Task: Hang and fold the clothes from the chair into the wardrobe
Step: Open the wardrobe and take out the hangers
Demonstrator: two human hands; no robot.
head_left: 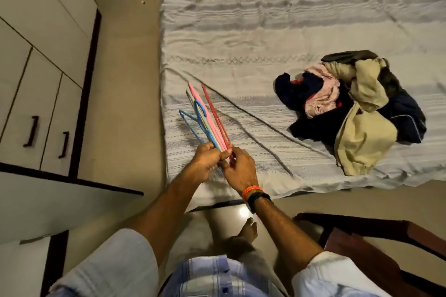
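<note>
Your left hand (207, 159) and right hand (239, 169) both grip the bottom of one bundle of plastic hangers (207, 120), fingers curled round it, held up over the near edge of the bed (241, 31). Looks like you're sorting or separating them; can't tell which hanger goes first.

Progress, as I read it: early. The chair (376, 246) at lower right shows bare wood in the part in view, so the clothes seem to be off it. The clothes pile (350, 108) sits on the bed, well apart from your hands, to their right. Nothing is on a hanger yet, nothing folded. The wardrobe (43, 67) on your left has its doors closed as far as visible. Left to do: hang each piece, fold the rest, open the wardrobe, load it.

Hangers: thin, several colours — pink, red, blue, a pale green one — fanned out at the top, a blue hook showing mid-bundle.

Pile: crumpled heap, tangled. Beige, navy, pink, black and dark olive fabric. Count unclear.
</note>
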